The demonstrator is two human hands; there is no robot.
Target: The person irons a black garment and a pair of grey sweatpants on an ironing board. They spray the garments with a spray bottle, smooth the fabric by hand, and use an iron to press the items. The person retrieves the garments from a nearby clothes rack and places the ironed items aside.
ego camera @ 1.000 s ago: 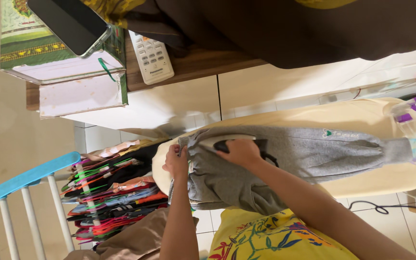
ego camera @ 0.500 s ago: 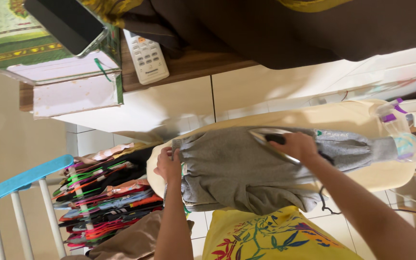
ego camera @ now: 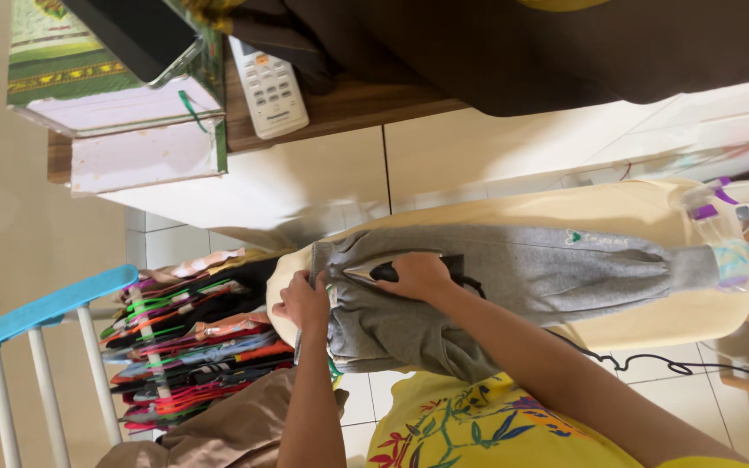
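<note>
A: What does the head view show?

B: A pair of grey sweatpants (ego camera: pixel 513 269) lies stretched along a cream ironing board (ego camera: pixel 617 208). The fabric is soft and heathered, with a small green mark near one cuff, and the waistband end is bunched and hangs over the board's near edge.

A: And the hands?

B: The right hand (ego camera: pixel 418 276) has its fingers wrapped tight on the dark handle of an iron (ego camera: pixel 392 267), whose plate rests on the sweatpants near the waistband. The left hand (ego camera: pixel 303 303) pinches the waistband edge, fingers closed on the cloth.

A: What's around them?

B: A clear spray bottle (ego camera: pixel 734 247) with purple parts stands at the board's far end. A black cord (ego camera: pixel 652 360) trails over the tiled floor. Folded colourful clothes (ego camera: pixel 192 347) are stacked beside a blue-topped chair (ego camera: pixel 36 316). A white remote (ego camera: pixel 269 87) lies on a wooden table.
</note>
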